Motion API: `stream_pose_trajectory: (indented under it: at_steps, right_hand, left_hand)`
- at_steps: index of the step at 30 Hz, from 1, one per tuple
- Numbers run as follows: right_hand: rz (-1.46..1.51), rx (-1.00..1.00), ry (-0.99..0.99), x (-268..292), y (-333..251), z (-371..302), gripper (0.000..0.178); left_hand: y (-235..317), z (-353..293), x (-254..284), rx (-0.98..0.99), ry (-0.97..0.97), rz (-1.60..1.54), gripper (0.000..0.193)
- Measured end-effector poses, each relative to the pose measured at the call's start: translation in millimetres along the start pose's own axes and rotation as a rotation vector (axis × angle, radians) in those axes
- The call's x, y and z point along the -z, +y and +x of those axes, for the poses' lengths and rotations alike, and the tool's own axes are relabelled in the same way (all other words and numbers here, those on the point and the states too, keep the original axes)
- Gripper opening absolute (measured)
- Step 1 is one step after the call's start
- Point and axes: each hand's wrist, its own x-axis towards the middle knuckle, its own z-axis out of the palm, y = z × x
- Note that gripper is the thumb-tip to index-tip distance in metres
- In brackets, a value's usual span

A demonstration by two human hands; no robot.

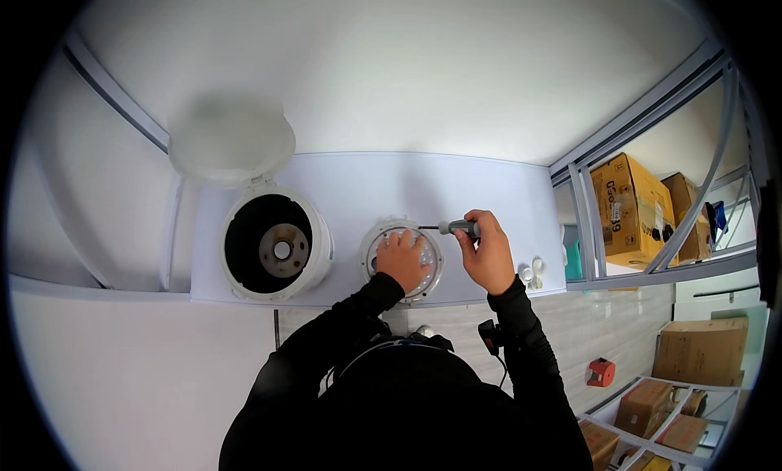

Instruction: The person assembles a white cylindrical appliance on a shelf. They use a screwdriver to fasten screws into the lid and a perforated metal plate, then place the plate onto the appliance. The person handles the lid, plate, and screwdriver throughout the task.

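My left hand (401, 262) lies with spread fingers on a round, pale disc-shaped part (435, 274) with a ringed rim, which rests on the white table. In my right hand (490, 255) is a screwdriver (458, 227) with a grey handle, held level. Its thin dark shaft points left, and the tip reaches the disc's upper right rim; whether it sits on a screw is too small to tell. Left of the disc stands a white rice cooker (322, 251) without its inner pot, a round metal plate (281, 249) showing at the bottom. Its pale lid (230, 145) is raised behind it.
Several small white round pieces (533, 271) lie at the table's (350, 178) right end. A metal frame shelf to the right holds a yellow carton (634, 214) and a brown one (692, 214). Lower right, a red object (601, 372) and a large brown box (702, 351) stand on the floor.
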Motion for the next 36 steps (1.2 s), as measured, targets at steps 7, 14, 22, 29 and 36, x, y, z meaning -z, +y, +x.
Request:
stream_pose_trajectory:
  at_steps: [7,14,22,29,36]
  right_hand:
    - [-0.047,0.041,-0.033,-1.8,-5.2,7.7,0.031]
    - [-0.288,0.199,-0.068,-8.4,-24.2,39.2,0.032]
    - [-0.680,-0.026,-0.143,-20.2,-41.9,65.6,0.038]
    - [-0.484,0.235,0.070,-22.6,-36.0,64.0,0.039]
    - [-0.798,-0.251,-0.312,-21.9,-65.1,81.8,0.028]
  left_hand:
    - [-3.7,0.9,3.1,-0.024,-0.008,-0.022,0.069]
    - [-9.3,4.6,6.2,-0.049,-0.035,-0.047,0.070]
    - [-15.7,6.1,7.7,-0.067,-0.063,-0.104,0.066]
    - [-16.4,5.5,5.7,-0.087,-0.066,-0.124,0.068]
    - [-25.1,11.4,-13.5,-0.123,-0.088,-0.123,0.064]
